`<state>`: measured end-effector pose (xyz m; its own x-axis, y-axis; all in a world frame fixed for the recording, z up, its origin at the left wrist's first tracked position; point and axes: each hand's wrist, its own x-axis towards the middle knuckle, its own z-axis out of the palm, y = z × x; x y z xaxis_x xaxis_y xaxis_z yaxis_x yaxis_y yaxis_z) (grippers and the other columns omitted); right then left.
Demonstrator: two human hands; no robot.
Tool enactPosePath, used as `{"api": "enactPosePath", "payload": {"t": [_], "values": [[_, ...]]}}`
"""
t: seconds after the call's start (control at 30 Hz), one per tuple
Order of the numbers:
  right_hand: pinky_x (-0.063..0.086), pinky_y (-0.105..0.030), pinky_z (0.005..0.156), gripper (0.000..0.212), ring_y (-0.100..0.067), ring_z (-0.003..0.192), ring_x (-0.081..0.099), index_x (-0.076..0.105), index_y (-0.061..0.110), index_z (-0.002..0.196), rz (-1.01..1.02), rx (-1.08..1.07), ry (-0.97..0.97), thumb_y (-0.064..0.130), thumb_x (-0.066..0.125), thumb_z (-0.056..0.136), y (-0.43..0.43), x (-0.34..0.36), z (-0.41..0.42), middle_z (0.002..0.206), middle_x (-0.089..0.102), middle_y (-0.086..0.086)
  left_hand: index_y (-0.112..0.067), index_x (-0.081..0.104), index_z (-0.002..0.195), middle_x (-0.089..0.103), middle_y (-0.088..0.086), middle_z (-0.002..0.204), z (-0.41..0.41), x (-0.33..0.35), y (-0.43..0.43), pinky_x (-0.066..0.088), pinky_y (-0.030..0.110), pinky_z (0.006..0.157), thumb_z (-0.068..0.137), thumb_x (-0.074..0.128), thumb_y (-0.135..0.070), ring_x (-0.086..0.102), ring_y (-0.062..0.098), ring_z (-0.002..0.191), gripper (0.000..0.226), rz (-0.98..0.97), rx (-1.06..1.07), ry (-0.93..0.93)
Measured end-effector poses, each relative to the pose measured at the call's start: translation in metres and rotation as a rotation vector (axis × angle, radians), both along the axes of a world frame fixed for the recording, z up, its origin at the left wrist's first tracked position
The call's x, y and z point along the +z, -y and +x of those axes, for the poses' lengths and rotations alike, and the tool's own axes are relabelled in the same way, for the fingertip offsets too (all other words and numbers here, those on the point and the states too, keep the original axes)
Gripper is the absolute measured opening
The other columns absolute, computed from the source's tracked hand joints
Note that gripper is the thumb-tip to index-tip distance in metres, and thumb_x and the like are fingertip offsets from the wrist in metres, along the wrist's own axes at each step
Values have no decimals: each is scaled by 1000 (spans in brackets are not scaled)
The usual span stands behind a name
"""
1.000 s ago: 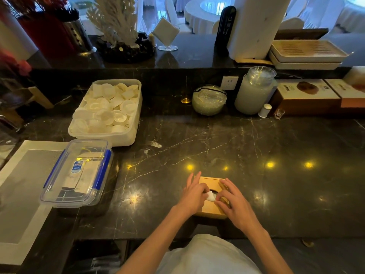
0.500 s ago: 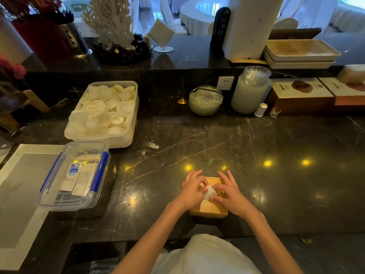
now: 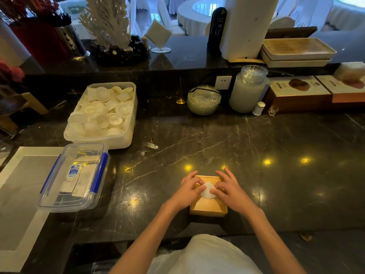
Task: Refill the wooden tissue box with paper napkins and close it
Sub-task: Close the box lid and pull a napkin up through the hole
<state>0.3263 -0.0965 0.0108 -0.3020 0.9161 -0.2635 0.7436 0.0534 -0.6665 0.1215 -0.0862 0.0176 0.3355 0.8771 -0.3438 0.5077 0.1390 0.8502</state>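
Fingertips of both hands pinch one white napkin (image 3: 207, 191) that sticks up through the top of the wooden box (image 3: 208, 205). The left hand (image 3: 188, 191) comes in from the left side of the box, its thumb and forefinger closed on the napkin's left edge, the other fingers resting across the box's far left corner. The right hand (image 3: 231, 191) mirrors it, thumb and forefinger closed on the napkin's right edge, the other fingers spread over the far right corner. The napkin forms a small fan shape between the two hands, above the middle of the lid. The lid sits flat on the box.

The box stands on the dark marble counter (image 3: 276, 175), close to its near edge and roughly midway along it. Well to the left, near the counter's left end, lies a clear plastic container with blue clips (image 3: 75, 176), its lid on. Just behind that container sits an open white tub (image 3: 126, 139) filled with small white cups. Along the far edge of the counter stand a round glass bowl (image 3: 203, 99) and a tall jar (image 3: 247, 89), side by side.
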Motion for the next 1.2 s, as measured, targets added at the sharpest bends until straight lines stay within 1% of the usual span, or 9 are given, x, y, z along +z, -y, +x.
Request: {"api": "enactPosePath", "payload": {"t": [0.1, 0.23, 0.3, 0.43, 0.63, 0.77, 0.93, 1.07, 1.2], "values": [[10, -47, 121, 25, -11, 151, 0, 71, 25, 87, -44, -50, -116, 40, 53, 96, 1, -9, 1, 160, 23, 11, -22, 65, 102, 19, -6, 163, -1, -2, -2, 12, 51, 122, 98, 55, -31, 11, 20, 150, 14, 0, -28, -24], [31, -49, 115, 28, -8, 143, 28, 70, 25, 83, -16, -146, -231, 38, 51, 98, 7, -28, 0, 155, 30, 17, -28, 60, 88, 18, -4, 162, 0, -3, -6, 15, 51, 121, 98, 54, -32, 14, 22, 149, 12, -3, -42, -59], [36, -46, 112, 30, -4, 138, 34, 69, 22, 83, -13, -192, -256, 38, 49, 99, 9, -32, -2, 154, 31, 19, -27, 59, 87, 18, -3, 162, 3, -4, -6, 17, 51, 120, 98, 54, -33, 16, 22, 148, 13, -9, -33, -54], [35, -42, 112, 30, 0, 137, 33, 69, 24, 87, -14, -215, -274, 40, 47, 100, 11, -36, -3, 154, 29, 24, -21, 59, 91, 20, -4, 159, 6, -11, -7, 21, 52, 119, 97, 54, -34, 20, 22, 146, 15, -7, -23, -42], [29, -35, 111, 41, 1, 139, 21, 72, 20, 83, -3, -121, -189, 53, 50, 94, 8, -27, -4, 158, 25, 17, -20, 62, 92, 17, -2, 158, 6, -12, -6, 20, 50, 119, 99, 51, -36, 18, 24, 144, 21, -20, -73, -66], [29, -44, 114, 42, -5, 139, 23, 75, 20, 85, -63, -134, -208, 52, 50, 95, 3, -32, -4, 157, 23, 17, -12, 70, 91, 19, -4, 157, 3, -16, -10, 20, 50, 118, 98, 53, -38, 19, 23, 142, 32, -26, -83, -85], [30, -43, 113, 40, -3, 132, 27, 74, 21, 87, -57, -166, -185, 50, 47, 97, 2, -38, -7, 149, 26, 25, -24, 64, 73, 29, -7, 149, 7, -18, -12, 26, 46, 116, 98, 53, -38, 27, 21, 137, 30, -40, -34, -77], [30, -39, 111, 37, -5, 132, 28, 73, 23, 85, -51, -174, -208, 47, 47, 98, 4, -37, -8, 141, 25, 31, -17, 72, 84, 21, -7, 158, 5, -20, -11, 21, 52, 118, 97, 53, -40, 20, 22, 143, 33, -8, -70, -86], [26, -46, 114, 42, -3, 132, 25, 73, 23, 87, -34, -171, -200, 52, 44, 97, 3, -42, -8, 140, 26, 31, -13, 74, 90, 14, -8, 161, 1, -21, -10, 21, 53, 117, 95, 54, -46, 17, 23, 146, 40, -4, -125, -101]]}}
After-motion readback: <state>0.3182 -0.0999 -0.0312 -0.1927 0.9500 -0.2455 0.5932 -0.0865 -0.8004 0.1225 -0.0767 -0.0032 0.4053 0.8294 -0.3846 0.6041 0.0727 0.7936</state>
